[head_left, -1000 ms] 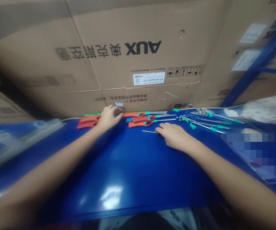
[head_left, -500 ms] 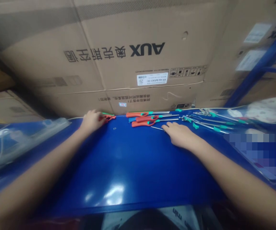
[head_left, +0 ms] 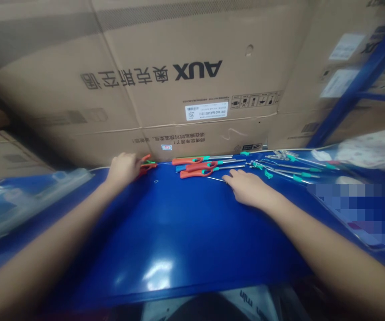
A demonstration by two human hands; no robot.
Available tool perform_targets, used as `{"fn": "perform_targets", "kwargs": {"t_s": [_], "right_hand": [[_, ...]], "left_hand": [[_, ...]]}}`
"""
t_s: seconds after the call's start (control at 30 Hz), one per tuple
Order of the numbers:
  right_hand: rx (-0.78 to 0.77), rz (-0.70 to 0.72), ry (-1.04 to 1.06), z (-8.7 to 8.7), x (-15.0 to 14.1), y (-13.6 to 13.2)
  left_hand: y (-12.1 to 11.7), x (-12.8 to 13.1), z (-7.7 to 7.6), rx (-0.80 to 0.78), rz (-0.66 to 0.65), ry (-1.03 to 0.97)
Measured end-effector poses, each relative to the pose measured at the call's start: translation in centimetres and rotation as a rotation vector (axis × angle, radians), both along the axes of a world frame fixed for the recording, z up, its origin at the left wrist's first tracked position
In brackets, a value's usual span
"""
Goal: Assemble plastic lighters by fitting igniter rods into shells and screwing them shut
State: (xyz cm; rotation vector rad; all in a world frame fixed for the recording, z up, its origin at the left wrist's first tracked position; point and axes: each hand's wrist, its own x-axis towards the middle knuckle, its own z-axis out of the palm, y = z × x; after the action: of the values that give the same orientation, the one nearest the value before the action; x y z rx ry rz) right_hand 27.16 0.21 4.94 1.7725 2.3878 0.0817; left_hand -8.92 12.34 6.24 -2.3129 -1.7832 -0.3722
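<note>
At the back of the blue table, my left hand [head_left: 122, 168] is closed around red-orange lighter handle parts [head_left: 147, 165]. One orange piece tips up past its fingers, and a bit of green shows beside it. My right hand [head_left: 248, 186] rests low over the table, its fingers closed on a thin metal rod [head_left: 215, 179] that points left; the rod's other end is hidden in the hand. Just behind that rod lie several long-nosed lighters [head_left: 192, 173] with red-orange handles, teal collars and metal barrels.
Metal barrels with teal pieces [head_left: 297, 177] lie scattered to the right. A large cardboard box [head_left: 165, 107] walls off the back. Clear plastic [head_left: 68, 187] lies at the left, a white patterned bag [head_left: 373, 149] at the right. A small bent wire [head_left: 156, 181] sits near my left hand.
An orange piece at my left hand now tilts upward, where the pieces lay flatter before. My right hand still holds the rod in about the same place. The view has shifted slightly.
</note>
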Motion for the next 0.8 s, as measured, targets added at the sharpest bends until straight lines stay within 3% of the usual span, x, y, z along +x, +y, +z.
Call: {"fn": "perform_targets", "kwargs": {"t_s": [0.13, 0.27, 0.33, 0.4, 0.5, 0.6, 0.67, 0.8], "right_hand": [[0.177, 0.172, 0.233, 0.1, -0.7, -0.2], [0.142, 0.474, 0.632, 0.2, -2.1, -1.3], [0.042, 0.532, 0.634, 0.1, -2.7, -1.9], [-0.063, 0.557, 0.534, 0.0, -3.0, -2.2], [-0.165, 0.533, 0.414, 0.1, -2.6, -2.1], [-0.178, 0.482, 0.368, 0.5, -1.6, -1.7], [-0.143, 0.449, 0.386, 0.8, -1.1, -1.3], [0.075, 0.244, 0.505, 1.1, -0.5, -0.5]], "left_hand": [[-3.8, 3.8, 0.9, 0.040, -0.098, -0.025], [-9.5, 8.4, -0.6, -0.086, -0.493, -0.212], [-12.0, 10.2, -1.9, -0.210, -0.647, -0.275], [-13.7, 11.0, -3.0, -0.316, -0.721, -0.320], [-14.4, 10.8, -3.8, -0.372, -0.833, -0.406], [-13.1, 9.6, -4.5, -0.250, -0.779, -0.438], [-11.8, 9.0, -5.3, -0.158, -0.665, -0.481], [-10.2, 8.6, -6.7, -0.196, -0.532, -0.605]]}}
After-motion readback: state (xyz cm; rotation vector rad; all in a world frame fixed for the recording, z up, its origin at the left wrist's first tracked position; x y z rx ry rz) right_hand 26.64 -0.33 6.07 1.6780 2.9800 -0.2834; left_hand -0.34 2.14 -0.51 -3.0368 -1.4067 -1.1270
